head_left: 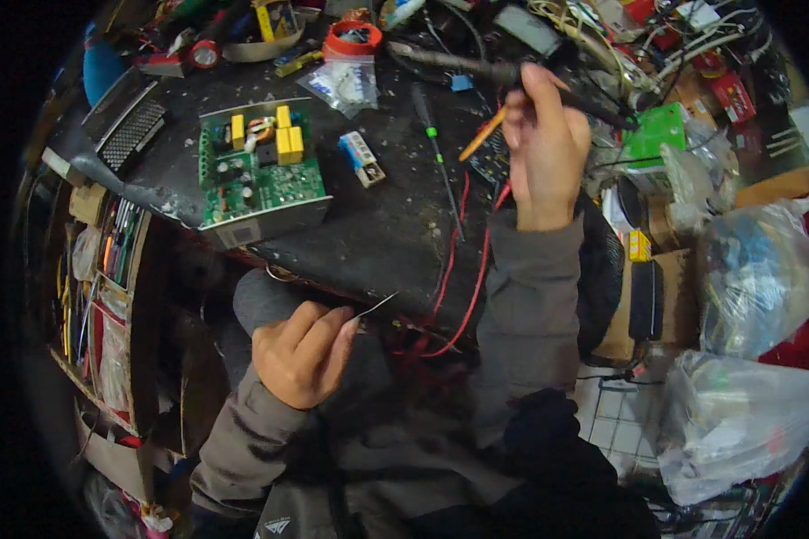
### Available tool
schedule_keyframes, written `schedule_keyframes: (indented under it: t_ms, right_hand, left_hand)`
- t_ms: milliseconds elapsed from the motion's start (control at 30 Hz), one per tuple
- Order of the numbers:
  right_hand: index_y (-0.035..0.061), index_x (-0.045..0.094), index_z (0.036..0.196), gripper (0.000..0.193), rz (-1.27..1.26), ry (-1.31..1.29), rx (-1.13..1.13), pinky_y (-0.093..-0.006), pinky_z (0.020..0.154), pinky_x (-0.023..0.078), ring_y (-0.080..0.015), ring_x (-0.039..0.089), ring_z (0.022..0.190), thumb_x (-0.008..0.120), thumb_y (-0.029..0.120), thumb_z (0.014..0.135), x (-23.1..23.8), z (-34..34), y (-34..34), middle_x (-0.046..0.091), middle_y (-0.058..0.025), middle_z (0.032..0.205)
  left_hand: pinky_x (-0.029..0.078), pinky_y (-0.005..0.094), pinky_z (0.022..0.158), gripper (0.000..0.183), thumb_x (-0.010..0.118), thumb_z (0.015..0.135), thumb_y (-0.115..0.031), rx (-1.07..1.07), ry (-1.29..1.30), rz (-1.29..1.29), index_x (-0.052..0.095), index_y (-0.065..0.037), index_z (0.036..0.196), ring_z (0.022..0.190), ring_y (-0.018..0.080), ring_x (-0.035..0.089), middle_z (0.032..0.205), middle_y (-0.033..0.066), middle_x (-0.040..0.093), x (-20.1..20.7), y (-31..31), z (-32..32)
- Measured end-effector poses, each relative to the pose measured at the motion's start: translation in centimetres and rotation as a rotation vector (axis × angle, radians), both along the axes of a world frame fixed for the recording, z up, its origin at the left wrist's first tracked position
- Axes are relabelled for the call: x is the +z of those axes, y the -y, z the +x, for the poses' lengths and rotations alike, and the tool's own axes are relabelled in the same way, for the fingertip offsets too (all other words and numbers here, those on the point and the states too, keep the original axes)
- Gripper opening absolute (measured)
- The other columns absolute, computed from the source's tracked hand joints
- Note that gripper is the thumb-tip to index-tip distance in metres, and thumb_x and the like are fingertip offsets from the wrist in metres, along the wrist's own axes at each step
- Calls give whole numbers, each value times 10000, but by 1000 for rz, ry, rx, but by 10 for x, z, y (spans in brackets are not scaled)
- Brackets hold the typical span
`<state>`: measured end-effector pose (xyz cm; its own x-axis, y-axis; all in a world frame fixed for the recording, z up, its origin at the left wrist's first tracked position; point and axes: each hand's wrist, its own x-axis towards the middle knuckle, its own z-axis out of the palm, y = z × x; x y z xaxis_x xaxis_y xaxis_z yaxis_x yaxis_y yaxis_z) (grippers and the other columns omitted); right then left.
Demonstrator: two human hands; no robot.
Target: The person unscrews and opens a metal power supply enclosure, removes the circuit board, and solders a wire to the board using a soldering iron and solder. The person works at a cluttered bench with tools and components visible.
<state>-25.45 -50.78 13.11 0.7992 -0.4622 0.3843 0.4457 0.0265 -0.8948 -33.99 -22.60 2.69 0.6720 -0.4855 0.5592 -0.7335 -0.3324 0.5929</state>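
My left hand [302,354] is closed in a pinch at the table's near edge. A thin silvery wire [379,304], which looks like solder, sticks out from its fingertips toward the right. My right hand [548,148] is raised over the right side of the table. Its fingers close around a long dark soldering iron [451,61], whose tip end points left. Left of centre, a green circuit board [265,184] with yellow and white parts sits in a metal tray, apart from both hands. An orange pointed stick [483,136] shows beside the right fingers.
A blue-and-white small box [361,159] and a dark screwdriver-like tool [433,132] lie mid-table. Red wires [479,278] run down past the near edge. Tangled cables [593,45] and plastic bags [751,278] crowd the right. A wooden shelf [108,296] stands at left.
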Motion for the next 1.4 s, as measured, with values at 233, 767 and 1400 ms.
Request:
schedule_keyframes:
  t_ms: [233,767,1400]
  right_hand:
    - [25,616,995,134,-331,-141,-123,-184,614,411,-30,516,679,699,93,915,-18,-23,-21,596,18,789]
    - [16,628,938,121,-452,-248,2,-181,564,418,-17,540,633,722,58,875,-34,-20,-26,625,20,746]
    - [19,650,940,102,-512,-328,4,-217,594,419,-33,521,669,710,89,895,-45,-13,-23,601,28,742]
  left_hand:
    - [381,348,447,209,749,817,-99,67,82,-49,709,-9,1001,476,215,509,646,67,526,8,4,20]
    - [361,335,506,150,690,778,-43,285,42,-72,727,-8,920,489,217,477,619,61,544,6,-16,24]
    - [368,347,480,74,657,864,21,528,35,-92,598,-8,830,509,245,504,654,104,573,43,-47,26]
